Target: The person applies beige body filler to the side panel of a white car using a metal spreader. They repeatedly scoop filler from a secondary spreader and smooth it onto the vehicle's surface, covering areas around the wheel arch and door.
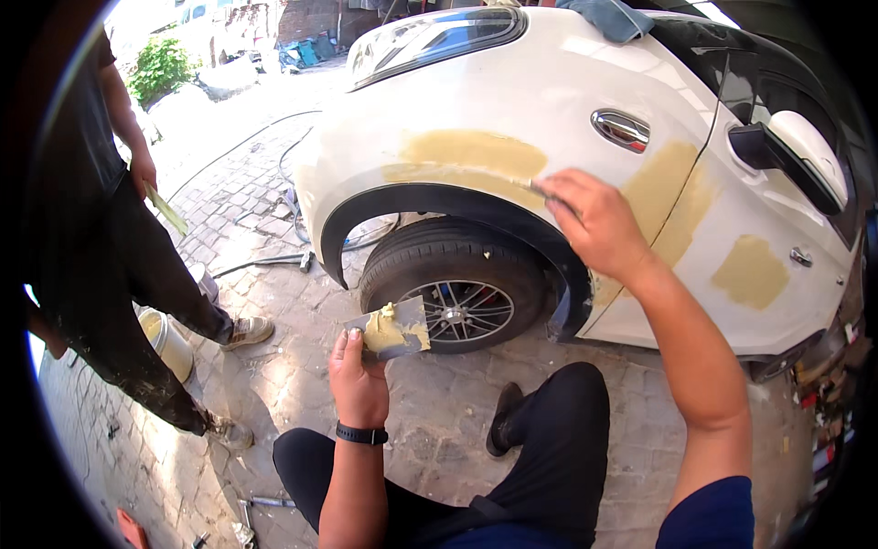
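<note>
My left hand (359,393) grips a flat grey plate (399,348) by its near edge. A lump of yellowish putty (384,322) lies on the plate, in front of the wheel (453,314). Up at the wheel arch, my right hand (594,220) is closed on a putty spreader (538,188), mostly hidden by the fingers. Its tip is at the lower right end of a putty patch (476,151) on the white car's fender (558,87). Just below runs the black arch trim (366,212). More putty covers the fender's rear edge and the door (750,272).
At the left stands another person (91,247), a pale strip (166,212) in one hand. A bucket (169,348) is by their legs. Hoses (261,263) cross the paving. Metal tools (270,502) and a red block (131,529) lie at lower left. A side mirror (805,151) juts out at right.
</note>
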The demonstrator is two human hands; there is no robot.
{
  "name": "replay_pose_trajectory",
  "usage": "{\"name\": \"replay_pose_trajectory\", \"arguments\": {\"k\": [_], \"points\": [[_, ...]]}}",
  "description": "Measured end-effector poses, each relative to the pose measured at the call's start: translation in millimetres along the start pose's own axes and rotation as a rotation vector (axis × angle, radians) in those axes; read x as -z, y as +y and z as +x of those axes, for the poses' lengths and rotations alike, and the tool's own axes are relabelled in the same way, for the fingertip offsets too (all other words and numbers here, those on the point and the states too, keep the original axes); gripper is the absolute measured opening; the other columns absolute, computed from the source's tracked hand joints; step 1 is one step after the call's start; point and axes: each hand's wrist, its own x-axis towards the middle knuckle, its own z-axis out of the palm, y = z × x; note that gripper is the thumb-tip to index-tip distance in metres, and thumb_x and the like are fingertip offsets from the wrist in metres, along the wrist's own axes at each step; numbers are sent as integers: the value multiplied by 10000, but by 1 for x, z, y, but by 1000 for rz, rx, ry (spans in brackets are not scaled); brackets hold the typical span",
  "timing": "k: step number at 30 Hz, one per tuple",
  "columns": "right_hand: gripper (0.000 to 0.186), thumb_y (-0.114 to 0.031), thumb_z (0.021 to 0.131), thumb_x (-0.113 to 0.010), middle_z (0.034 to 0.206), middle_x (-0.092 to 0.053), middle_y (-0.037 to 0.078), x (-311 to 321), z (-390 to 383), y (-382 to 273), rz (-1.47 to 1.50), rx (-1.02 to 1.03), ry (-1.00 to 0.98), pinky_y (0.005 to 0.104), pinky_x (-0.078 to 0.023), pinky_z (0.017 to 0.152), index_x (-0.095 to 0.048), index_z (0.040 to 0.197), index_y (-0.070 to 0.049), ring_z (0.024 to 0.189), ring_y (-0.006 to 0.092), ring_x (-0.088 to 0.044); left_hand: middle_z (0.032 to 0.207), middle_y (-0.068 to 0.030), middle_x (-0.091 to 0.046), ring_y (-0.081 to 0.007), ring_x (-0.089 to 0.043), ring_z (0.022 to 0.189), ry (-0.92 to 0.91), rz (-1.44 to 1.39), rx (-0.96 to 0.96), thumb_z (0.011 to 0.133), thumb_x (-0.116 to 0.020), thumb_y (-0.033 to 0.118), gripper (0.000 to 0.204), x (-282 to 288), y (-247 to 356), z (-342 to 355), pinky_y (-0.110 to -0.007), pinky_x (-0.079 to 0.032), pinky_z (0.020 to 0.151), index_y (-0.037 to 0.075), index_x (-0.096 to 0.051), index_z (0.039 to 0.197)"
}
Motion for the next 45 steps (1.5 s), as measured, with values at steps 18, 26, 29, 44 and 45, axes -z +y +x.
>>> {"name": "replay_pose_trajectory", "arguments": {"k": [18, 26, 29, 44, 45], "points": [[222, -127, 975, -626, 1074, -726, 40, -84, 41, 5, -308, -18, 145, 423, -578, 834, -795, 1118, -118, 1007, 271, -694, 1127, -86, -735, -175, -714, 1005, 24, 203, 50, 1118, -527, 196, 248, 9, 2, 0, -343, -578, 900, 4, -653, 1210], [196, -80, 896, -648, 1023, -718, 40, -102, 144, -6, -604, 243, 257, 388, -570, 815, -788, 1028, -115, 974, 242, -697, 1140, -69, -734, -140, -691, 1003, 23, 175, 50, 1123, -538, 215, 294, 4, 3, 3, -316, -552, 915, -12, -671, 1255], [137, -73, 872, -654, 996, -713, 35, -131, 192, -10, -764, 317, 204, 369, -556, 812, -777, 916, -115, 979, 226, -694, 1145, -67, -733, -138, -689, 1002, 39, 135, 50, 1122, -544, 222, 299, 1, 3, 6, -311, -548, 911, -13, -670, 1259], [219, -152, 893, -640, 1114, -675, 37, -204, 155, -59, -1032, 791, -367, 359, -472, 956, -785, 1031, -61, 1146, 214, -624, 1162, -64, -738, -127, -683, 1027, 41, 81, 30, 1117, -554, 225, 290, 1, 18, 5, -308, -540, 923, -3, -670, 1257], [217, -154, 891, -641, 1112, -674, 39, -203, 151, -59, -1025, 788, -363, 364, -471, 958, -787, 1024, -63, 1149, 218, -623, 1160, -62, -739, -126, -684, 1024, 41, 71, 23, 1116, -558, 226, 291, 2, 20, 6, -305, -540, 918, -1, -671, 1257]]}}
